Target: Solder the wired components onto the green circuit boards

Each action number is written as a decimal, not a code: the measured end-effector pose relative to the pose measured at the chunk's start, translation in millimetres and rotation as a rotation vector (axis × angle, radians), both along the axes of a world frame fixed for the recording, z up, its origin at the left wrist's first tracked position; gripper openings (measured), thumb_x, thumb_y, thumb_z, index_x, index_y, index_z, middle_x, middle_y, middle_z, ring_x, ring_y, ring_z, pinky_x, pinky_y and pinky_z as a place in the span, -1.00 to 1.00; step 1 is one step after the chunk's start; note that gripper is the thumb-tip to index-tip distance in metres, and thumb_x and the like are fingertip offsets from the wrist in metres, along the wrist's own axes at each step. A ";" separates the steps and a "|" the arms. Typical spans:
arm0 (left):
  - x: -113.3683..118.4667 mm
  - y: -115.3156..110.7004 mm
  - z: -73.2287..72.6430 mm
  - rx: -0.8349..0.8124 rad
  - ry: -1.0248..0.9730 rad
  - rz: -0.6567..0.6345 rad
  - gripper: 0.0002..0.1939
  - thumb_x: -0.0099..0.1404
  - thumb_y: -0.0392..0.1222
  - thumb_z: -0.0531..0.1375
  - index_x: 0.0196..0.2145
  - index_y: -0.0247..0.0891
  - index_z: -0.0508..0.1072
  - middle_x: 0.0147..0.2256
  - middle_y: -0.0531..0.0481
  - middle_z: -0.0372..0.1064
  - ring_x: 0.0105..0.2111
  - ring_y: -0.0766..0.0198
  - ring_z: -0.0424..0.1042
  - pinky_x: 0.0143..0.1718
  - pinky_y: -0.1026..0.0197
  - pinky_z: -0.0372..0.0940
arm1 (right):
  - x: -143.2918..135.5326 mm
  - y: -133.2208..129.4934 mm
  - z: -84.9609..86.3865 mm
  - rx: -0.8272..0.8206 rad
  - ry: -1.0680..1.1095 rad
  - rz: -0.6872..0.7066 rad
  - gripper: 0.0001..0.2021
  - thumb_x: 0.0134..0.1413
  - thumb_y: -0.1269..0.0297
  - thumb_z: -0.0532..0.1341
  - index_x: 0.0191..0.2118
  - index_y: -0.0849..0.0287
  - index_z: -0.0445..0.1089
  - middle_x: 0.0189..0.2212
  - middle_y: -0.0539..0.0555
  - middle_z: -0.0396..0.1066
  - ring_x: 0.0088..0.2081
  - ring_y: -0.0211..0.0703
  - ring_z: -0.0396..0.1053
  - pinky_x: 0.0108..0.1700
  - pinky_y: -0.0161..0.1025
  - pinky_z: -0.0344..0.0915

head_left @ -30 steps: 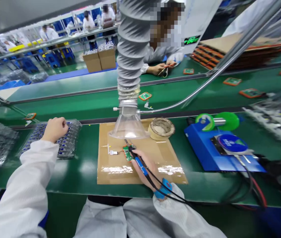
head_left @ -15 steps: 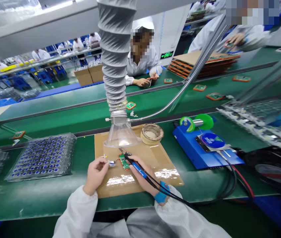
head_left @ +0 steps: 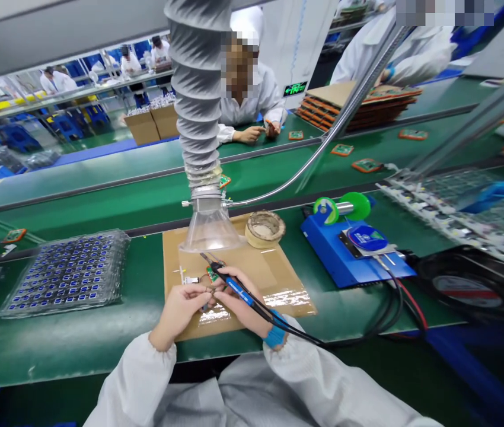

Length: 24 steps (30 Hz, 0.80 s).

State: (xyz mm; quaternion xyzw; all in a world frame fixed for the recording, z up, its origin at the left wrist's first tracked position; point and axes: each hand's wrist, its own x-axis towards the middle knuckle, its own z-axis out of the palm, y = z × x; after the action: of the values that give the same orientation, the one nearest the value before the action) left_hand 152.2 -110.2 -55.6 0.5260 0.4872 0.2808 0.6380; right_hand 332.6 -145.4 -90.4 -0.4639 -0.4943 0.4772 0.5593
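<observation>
My right hand (head_left: 245, 299) is closed around a blue-handled soldering iron (head_left: 238, 289), its tip pointing up and left below the clear fume hood (head_left: 211, 228). The fingertips of my left hand (head_left: 183, 311) are pinched together, meeting those of my right. Something small is between them, too covered to name. Just beyond the fingers lies a small green circuit board (head_left: 211, 273), partly hidden by the iron and my hand. A white connector (head_left: 191, 280) with a thin wire is left of it. Under both hands lies a brown work sheet (head_left: 296, 296).
A round tan pot (head_left: 265, 230) stands beside the hood. To the right are a blue soldering station (head_left: 345, 261) and a solder reel (head_left: 343, 209). Clear trays of small blue parts (head_left: 69, 276) lie left. Across the bench sits a co-worker (head_left: 252, 89); the grey duct (head_left: 201, 95) hangs between us.
My left hand has moved right and met my right hand's fingertips. The circuit board is now more covered. The head view has shifted slightly.
</observation>
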 end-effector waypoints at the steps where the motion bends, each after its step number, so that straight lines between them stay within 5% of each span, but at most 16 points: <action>1: 2.2 -1.2 1.4 0.010 0.026 -0.015 -0.70 0.14 0.01 0.38 -0.43 -0.33 0.62 -0.45 -0.10 0.56 -0.52 0.35 0.36 -0.44 0.32 0.26 | -2.1 1.3 1.6 -0.018 0.030 -0.008 -0.62 0.06 0.27 0.38 0.02 0.04 0.41 -0.22 0.02 0.58 -0.28 -0.18 0.56 -0.22 -0.25 0.49; 17: 14.3 -7.1 10.3 0.427 0.304 -0.016 -0.80 0.22 -0.14 0.25 -0.46 -0.23 0.64 -0.47 -0.02 0.57 -0.44 0.26 0.49 -0.35 0.28 0.34 | -2.9 1.4 2.9 -0.083 0.137 -0.020 -0.71 0.06 0.31 0.37 -0.07 0.05 0.43 -0.34 -0.04 0.54 -0.32 -0.22 0.52 -0.19 -0.28 0.46; 24: 15.1 -7.5 4.4 0.418 0.285 0.045 -0.84 0.23 -0.13 0.28 -0.42 -0.22 0.63 -0.43 -0.03 0.58 -0.41 0.22 0.50 -0.29 0.23 0.38 | -2.1 1.8 3.7 -0.084 0.118 -0.061 -0.72 0.07 0.28 0.37 -0.08 0.06 0.43 -0.32 -0.02 0.52 -0.32 -0.21 0.51 -0.20 -0.27 0.47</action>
State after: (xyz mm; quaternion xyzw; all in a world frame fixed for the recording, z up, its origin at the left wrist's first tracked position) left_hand 167.2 -117.7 -51.2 0.6700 0.5152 0.3124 0.4336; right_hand 330.5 -143.6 -86.7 -0.4727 -0.4260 0.5067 0.5817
